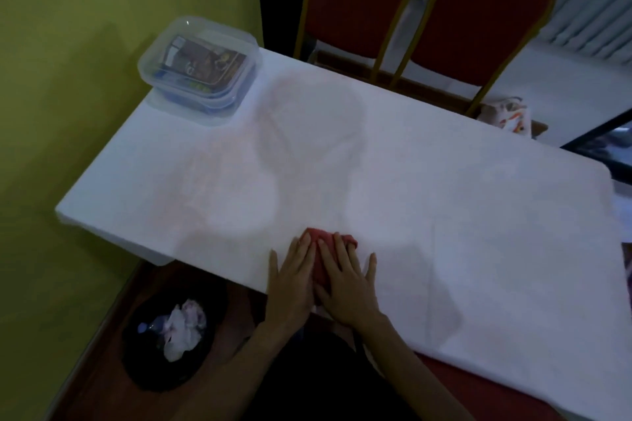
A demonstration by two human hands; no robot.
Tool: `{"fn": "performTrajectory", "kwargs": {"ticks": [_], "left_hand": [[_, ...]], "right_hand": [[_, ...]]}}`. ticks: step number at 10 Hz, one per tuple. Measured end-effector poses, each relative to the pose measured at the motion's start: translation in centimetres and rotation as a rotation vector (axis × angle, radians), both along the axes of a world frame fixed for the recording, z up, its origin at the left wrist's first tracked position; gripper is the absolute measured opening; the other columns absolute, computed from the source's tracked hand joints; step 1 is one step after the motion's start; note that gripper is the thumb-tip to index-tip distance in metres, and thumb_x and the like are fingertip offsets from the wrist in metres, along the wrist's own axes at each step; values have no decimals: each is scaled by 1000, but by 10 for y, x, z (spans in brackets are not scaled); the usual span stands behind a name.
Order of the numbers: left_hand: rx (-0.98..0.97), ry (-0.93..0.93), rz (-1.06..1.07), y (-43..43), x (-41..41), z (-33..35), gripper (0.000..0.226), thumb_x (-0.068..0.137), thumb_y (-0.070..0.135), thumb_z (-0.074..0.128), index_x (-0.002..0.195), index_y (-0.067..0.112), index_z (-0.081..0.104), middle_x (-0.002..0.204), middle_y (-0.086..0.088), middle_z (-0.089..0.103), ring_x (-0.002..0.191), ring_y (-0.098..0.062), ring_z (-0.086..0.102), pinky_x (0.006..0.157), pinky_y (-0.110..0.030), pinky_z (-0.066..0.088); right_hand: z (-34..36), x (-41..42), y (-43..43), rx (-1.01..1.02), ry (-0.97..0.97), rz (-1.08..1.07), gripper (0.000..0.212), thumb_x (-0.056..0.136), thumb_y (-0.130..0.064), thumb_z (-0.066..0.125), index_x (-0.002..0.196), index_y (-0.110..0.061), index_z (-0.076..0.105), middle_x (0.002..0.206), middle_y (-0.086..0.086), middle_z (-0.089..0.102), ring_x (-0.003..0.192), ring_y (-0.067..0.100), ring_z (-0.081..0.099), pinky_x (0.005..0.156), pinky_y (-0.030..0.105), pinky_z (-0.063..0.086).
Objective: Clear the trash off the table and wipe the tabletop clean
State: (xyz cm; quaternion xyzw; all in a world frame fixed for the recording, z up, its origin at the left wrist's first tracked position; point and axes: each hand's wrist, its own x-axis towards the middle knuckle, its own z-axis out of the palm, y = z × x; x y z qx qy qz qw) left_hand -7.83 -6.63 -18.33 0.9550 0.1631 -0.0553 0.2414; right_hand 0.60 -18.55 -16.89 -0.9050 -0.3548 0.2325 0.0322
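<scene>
A red cloth (320,265) lies folded on the white table (444,198) near its front edge. My left hand (291,278) presses flat on the cloth's left side. My right hand (349,284) lies flat over its right side, fingers spread. Only the cloth's far end and a strip between my hands show. On the floor at the lower left stands a black trash bin (136,369) holding crumpled white paper (181,330) and a plastic bottle (152,326).
A clear lidded plastic box (200,68) with printed packets inside sits on the table's far left corner. Two red chairs (475,20) with gold frames stand behind the table. A green wall runs along the left. A white patterned bag (509,116) rests beyond the far edge.
</scene>
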Motion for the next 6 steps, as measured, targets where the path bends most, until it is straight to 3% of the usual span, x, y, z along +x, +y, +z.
{"fn": "performTrajectory", "kwargs": {"ticks": [1,2,3,4,5,6], "left_hand": [[101,113,-91,3,-3,12,69,82,34,40,144,7,48,154,-10,41,142,-32,38,114,-55,8],[141,146,-124,12,10,31,62,89,35,31,143,10,50,153,-10,44,146,-28,27,118,-56,6],[88,132,-51,17,25,57,49,104,24,28,152,15,34,165,-3,19,154,-20,6,122,-48,3],[60,51,-8,22,32,82,45,105,21,32,147,12,43,164,-5,20,154,-20,6,121,-48,13],[36,-15,-11,26,40,103,44,103,19,37,144,10,47,163,-8,25,153,-22,10,119,-51,18],[75,-60,-60,31,55,127,45,102,17,39,145,9,46,162,-10,26,153,-24,11,119,-51,20]], "right_hand": [[8,0,-14,10,72,19,84,94,-58,38,157,-33,-11,166,3,-17,153,27,-9,112,69,-9],[22,0,-20,63,103,-12,79,96,-54,43,159,-27,5,167,0,2,153,23,4,111,69,-10],[45,7,-25,182,107,-132,48,97,-43,45,142,-27,44,139,-5,56,133,20,48,114,70,-1],[69,18,-29,211,111,-200,35,97,-37,45,128,-29,58,117,-6,68,113,20,61,115,64,9],[89,39,-33,191,61,-207,40,99,-38,44,134,-24,57,136,-2,61,125,22,55,115,54,20],[114,58,-30,156,38,-181,50,101,-41,44,146,-21,45,152,0,46,137,25,43,112,47,27]]}}
